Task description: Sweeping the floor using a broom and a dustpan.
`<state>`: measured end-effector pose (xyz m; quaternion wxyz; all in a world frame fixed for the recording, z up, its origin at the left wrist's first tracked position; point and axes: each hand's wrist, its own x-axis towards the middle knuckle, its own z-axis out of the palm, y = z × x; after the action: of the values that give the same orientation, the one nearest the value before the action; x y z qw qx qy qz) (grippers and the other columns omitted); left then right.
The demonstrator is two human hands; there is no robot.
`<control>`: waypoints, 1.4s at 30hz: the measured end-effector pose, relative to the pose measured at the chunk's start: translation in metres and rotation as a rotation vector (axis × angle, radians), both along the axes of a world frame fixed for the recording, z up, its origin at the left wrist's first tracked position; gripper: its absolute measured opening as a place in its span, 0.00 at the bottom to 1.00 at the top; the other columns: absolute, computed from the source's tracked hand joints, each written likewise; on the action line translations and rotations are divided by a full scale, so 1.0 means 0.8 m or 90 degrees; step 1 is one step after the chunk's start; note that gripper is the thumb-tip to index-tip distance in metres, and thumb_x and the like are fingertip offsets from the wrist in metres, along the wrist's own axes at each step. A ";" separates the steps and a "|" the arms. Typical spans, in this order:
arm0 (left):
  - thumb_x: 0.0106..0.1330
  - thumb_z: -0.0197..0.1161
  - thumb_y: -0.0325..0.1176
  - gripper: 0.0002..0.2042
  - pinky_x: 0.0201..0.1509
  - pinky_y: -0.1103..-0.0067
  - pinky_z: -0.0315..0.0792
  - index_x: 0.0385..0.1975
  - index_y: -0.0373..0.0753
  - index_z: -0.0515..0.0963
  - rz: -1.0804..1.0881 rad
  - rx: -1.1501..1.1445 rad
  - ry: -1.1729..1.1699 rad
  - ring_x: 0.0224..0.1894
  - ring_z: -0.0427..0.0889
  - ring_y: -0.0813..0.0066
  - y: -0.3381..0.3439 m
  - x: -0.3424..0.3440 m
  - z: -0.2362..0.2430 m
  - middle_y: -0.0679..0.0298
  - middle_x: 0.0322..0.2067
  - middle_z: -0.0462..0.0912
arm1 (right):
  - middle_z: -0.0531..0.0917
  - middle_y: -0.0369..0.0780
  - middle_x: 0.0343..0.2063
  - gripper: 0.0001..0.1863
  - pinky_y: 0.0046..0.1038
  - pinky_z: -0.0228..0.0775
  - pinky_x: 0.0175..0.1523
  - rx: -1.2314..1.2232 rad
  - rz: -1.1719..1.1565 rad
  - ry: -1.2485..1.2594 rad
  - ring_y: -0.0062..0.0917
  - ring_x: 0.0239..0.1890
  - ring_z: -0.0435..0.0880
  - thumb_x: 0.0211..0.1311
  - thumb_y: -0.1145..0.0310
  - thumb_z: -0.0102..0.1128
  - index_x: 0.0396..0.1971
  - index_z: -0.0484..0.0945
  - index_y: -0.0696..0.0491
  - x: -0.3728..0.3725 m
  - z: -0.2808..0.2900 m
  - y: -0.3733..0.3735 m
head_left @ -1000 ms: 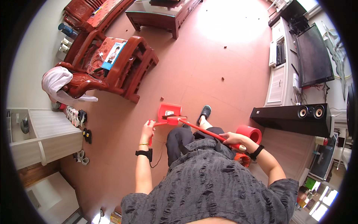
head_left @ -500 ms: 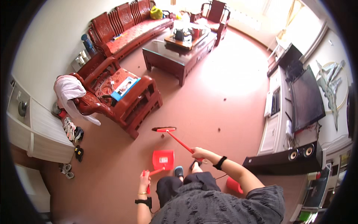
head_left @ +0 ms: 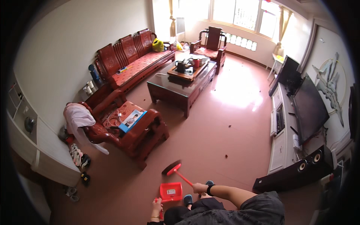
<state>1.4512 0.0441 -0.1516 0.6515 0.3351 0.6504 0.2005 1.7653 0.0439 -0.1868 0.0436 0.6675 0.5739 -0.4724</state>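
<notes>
My right hand point(head_left: 200, 188) is closed round the red handle of a broom point(head_left: 183, 180). The broom's red head with dark bristles tilts on the floor just beyond the dustpan. At lower centre my left hand point(head_left: 157, 205) grips the handle of a red dustpan point(head_left: 165, 192), whose pan sits at floor level with a pale label inside. Small dark bits point(head_left: 226, 156) are scattered on the reddish floor ahead and to the right of the broom. My feet in dark slip-on shoes point(head_left: 188, 200) stand right beside the dustpan.
A carved wooden armchair point(head_left: 150, 131) stands ahead left, with a glass-topped coffee table point(head_left: 174, 88) and a long wooden sofa point(head_left: 140, 65) beyond. Shoes point(head_left: 76, 154) line the left cabinet. A black speaker point(head_left: 292, 170) lies along the right, near the television stand point(head_left: 278, 140).
The view has tipped up, showing the windows. The broom head has turned to a slant and come nearer the dustpan. Both hands keep their holds, and my right foot has moved forward.
</notes>
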 end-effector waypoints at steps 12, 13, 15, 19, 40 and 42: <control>0.57 0.52 0.43 0.11 0.05 0.78 0.60 0.25 0.42 0.69 -0.021 0.002 0.007 0.04 0.61 0.77 -0.001 -0.002 -0.002 0.66 0.09 0.65 | 0.77 0.41 0.40 0.25 0.32 0.66 0.43 -0.168 -0.003 0.210 0.26 0.41 0.75 0.47 0.64 0.56 0.50 0.70 0.46 0.043 0.052 -0.224; 0.58 0.51 0.45 0.11 0.05 0.79 0.59 0.25 0.43 0.67 -0.039 0.033 -0.026 0.05 0.61 0.78 -0.001 -0.008 -0.016 0.68 0.09 0.64 | 0.78 0.41 0.36 0.22 0.32 0.67 0.40 -0.220 0.011 0.201 0.26 0.37 0.75 0.48 0.63 0.56 0.46 0.72 0.50 0.039 0.148 -0.204; 0.60 0.51 0.50 0.14 0.06 0.81 0.57 0.22 0.47 0.64 -0.061 0.059 -0.075 0.06 0.61 0.79 -0.003 -0.013 -0.020 0.70 0.08 0.62 | 0.77 0.40 0.20 0.18 0.29 0.67 0.27 -0.248 -0.038 0.183 0.23 0.22 0.75 0.47 0.63 0.56 0.40 0.76 0.52 0.064 0.105 -0.220; 0.59 0.54 0.49 0.13 0.10 0.84 0.55 0.22 0.46 0.67 -0.042 0.088 -0.054 0.08 0.61 0.83 0.003 0.000 -0.016 0.72 0.10 0.65 | 0.74 0.36 0.15 0.25 0.26 0.67 0.18 -0.153 -0.137 0.207 0.20 0.14 0.73 0.47 0.71 0.53 0.51 0.70 0.46 0.073 0.191 -0.199; 0.60 0.51 0.47 0.17 0.08 0.84 0.58 0.35 0.38 0.73 -0.024 0.039 0.043 0.07 0.61 0.84 -0.015 0.006 0.037 0.70 0.12 0.66 | 0.76 0.53 0.39 0.24 0.34 0.71 0.41 -0.059 0.134 -0.111 0.39 0.41 0.77 0.43 0.67 0.56 0.45 0.71 0.55 -0.024 0.034 -0.116; 0.61 0.50 0.47 0.18 0.09 0.84 0.58 0.36 0.36 0.72 -0.033 0.033 0.034 0.07 0.61 0.84 -0.009 0.008 0.038 0.70 0.12 0.66 | 0.76 0.54 0.38 0.26 0.34 0.71 0.41 -0.090 0.146 -0.085 0.40 0.41 0.77 0.42 0.67 0.57 0.47 0.70 0.54 -0.009 0.068 -0.129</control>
<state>1.4579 0.0368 -0.1215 0.6297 0.3742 0.6534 0.1913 1.7577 -0.0593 -0.1324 0.1819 0.6227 0.6075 -0.4583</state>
